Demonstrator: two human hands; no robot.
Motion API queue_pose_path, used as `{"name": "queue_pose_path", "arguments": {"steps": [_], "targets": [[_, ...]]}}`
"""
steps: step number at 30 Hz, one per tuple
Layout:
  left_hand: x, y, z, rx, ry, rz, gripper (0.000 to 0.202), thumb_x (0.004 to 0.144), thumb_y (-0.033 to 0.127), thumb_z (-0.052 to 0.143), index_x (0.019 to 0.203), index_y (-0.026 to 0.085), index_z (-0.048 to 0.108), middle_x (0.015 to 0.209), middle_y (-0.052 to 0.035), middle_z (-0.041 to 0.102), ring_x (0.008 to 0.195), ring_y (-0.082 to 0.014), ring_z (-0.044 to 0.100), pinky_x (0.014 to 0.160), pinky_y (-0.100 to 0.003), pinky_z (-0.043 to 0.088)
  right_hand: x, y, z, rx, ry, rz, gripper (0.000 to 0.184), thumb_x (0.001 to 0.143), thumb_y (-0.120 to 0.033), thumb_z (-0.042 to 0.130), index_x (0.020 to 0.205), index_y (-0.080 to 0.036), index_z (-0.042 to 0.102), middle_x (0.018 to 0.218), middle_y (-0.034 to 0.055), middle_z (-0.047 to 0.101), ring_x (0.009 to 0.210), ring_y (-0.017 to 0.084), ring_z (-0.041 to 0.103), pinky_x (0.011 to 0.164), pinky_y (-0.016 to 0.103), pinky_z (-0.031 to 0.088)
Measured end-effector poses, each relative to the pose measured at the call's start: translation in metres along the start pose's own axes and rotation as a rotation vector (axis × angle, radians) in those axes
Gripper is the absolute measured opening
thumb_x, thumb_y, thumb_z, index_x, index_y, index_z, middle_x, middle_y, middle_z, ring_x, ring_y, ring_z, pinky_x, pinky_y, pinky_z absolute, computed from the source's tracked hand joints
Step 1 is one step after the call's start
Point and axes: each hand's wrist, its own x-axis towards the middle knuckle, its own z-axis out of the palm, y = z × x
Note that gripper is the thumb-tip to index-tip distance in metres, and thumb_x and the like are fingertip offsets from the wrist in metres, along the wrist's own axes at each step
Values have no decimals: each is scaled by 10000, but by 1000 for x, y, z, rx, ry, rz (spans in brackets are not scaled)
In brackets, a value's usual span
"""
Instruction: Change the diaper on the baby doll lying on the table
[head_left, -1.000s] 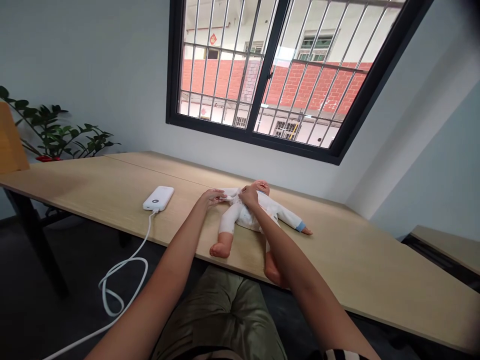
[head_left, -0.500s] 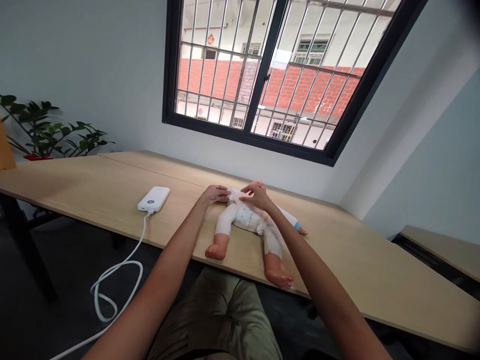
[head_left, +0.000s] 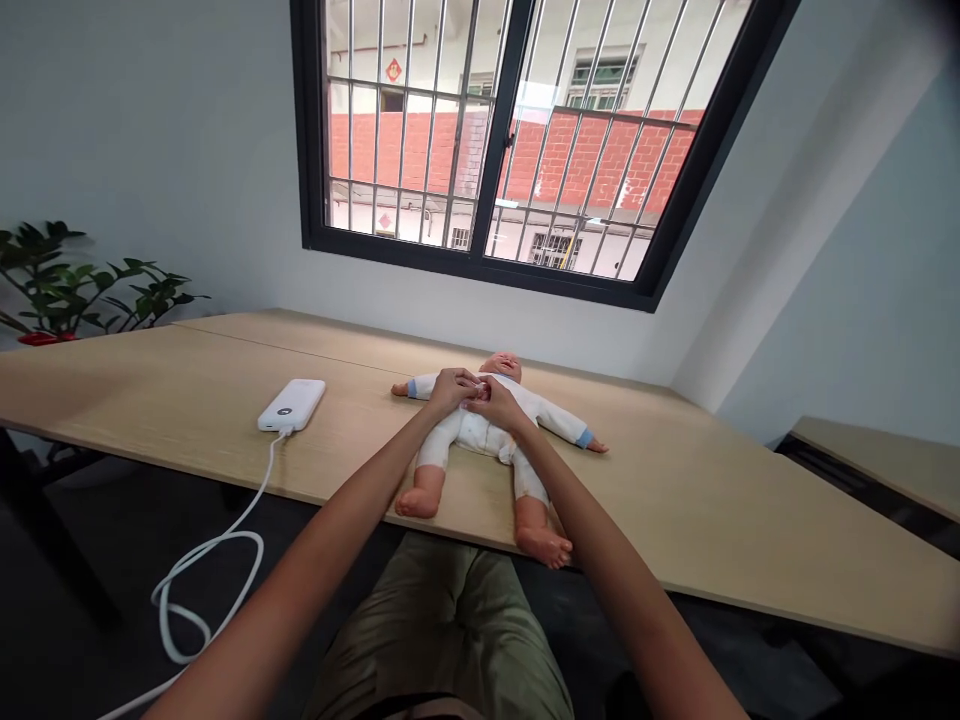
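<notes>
- Pinching the chest cloth of the plastic baby doll in a white romper [head_left: 466,432] — my left hand [head_left: 448,388] and right hand [head_left: 496,405] both curled shut on it.
- Doll lies face-up near the pale wooden table [head_left: 712,520] front edge, feet toward me.
- Looks light; limbs stiff, cloth soft — I'd grip the torso.

On the counter [head_left: 712,500], at its front edge: doll [head_left: 469,436] on its back, head toward the wall, feet at the edge. Left grip [head_left: 448,388] and right grip [head_left: 496,404] touching, on its chest. Well left of the doll, power bank [head_left: 292,404]; cable [head_left: 225,540] hanging from it off the edge. Plant [head_left: 82,285] beyond the far left end.
</notes>
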Motion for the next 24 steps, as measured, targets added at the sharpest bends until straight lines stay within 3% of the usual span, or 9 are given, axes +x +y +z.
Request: {"name": "queue_pose_path", "arguments": {"steps": [3, 5, 9, 14, 20, 24], "targets": [[-4, -1, -1, 121, -22, 66, 187, 572, 102, 782, 722, 116, 671, 644, -39, 703, 635, -173, 671, 601, -246, 491, -1, 8, 0, 182, 46, 10, 646, 568, -333, 812, 1131, -160, 547, 821, -17, 583, 757, 144, 554, 704, 278, 457], [-5, -1, -2, 186, -33, 94, 160, 623, 134, 771, 749, 119, 675, 672, -41, 708, 644, -167, 667, 615, -244, 490, 0, 11, 0, 273, 90, 35, 646, 539, -327, 827, 1098, -160, 549, 854, -2, 585, 748, 135, 562, 704, 279, 476], [-7, 2, -1, 284, -14, 117, 59, 790, 196, 667, 774, 139, 673, 675, -30, 699, 638, -146, 649, 640, -233, 484, 0, 12, -3, 337, 154, 92, 506, 605, -348, 779, 1026, -163, 570, 877, 8, 571, 716, 119, 570, 711, 284, 502], [-9, 6, 3, 204, -7, 43, 142, 898, 180, 544, 795, 150, 636, 649, -32, 690, 641, -145, 665, 700, -259, 512, -1, 10, -3, 214, 243, 129, 310, 761, -372, 627, 981, -161, 569, 745, -6, 573, 714, 150, 589, 727, 309, 512], [-11, 10, 1, 167, -18, 22, 84, 854, 152, 564, 832, 139, 644, 702, -54, 701, 691, -158, 660, 742, -281, 509, -5, 6, -6, 135, 305, 127, 434, 674, -252, 646, 1082, -204, 507, 1000, 35, 576, 764, 131, 578, 701, 269, 515], [-11, 11, -7, 379, -79, 153, 176, 719, 110, 666, 884, 153, 709, 954, -68, 722, 935, -194, 642, 879, -275, 473, -4, 5, -8, 247, 311, 106, 542, 644, -258, 649, 1146, -217, 449, 1088, 41, 527, 671, 94, 550, 626, 248, 494]]}}
